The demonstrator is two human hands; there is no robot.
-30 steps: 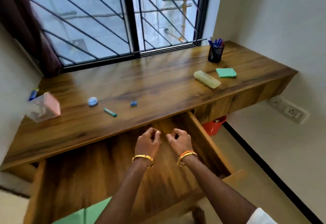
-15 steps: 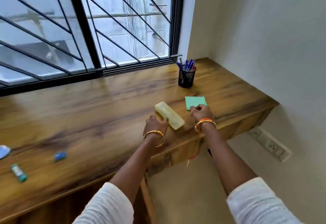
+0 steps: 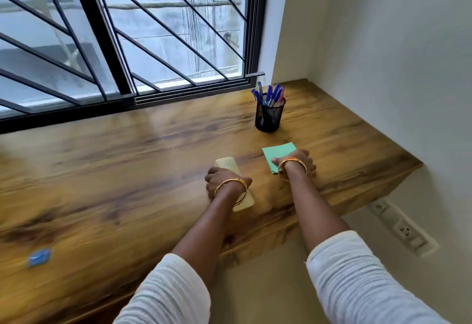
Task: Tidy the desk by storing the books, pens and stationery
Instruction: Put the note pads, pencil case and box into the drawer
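While both lay flat on the surface point(image 3: 127, 170), the left hand point(image 3: 222, 183) closed over the yellow case point(image 3: 226, 164) and the right hand point(image 3: 296, 162) pressed the green pad point(image 3: 279, 151). The case appeared rigid and smooth: grip across its width. The pad appeared light: pinch one edge.

Location: study corner of a home.
A wall-mounted wooden desk point(image 3: 127, 170) runs under a barred window point(image 3: 122, 42). A mesh pen holder point(image 3: 268, 116) stands on the desk near the window's right end; a wall socket point(image 3: 404, 229) sits below the desk's right end.
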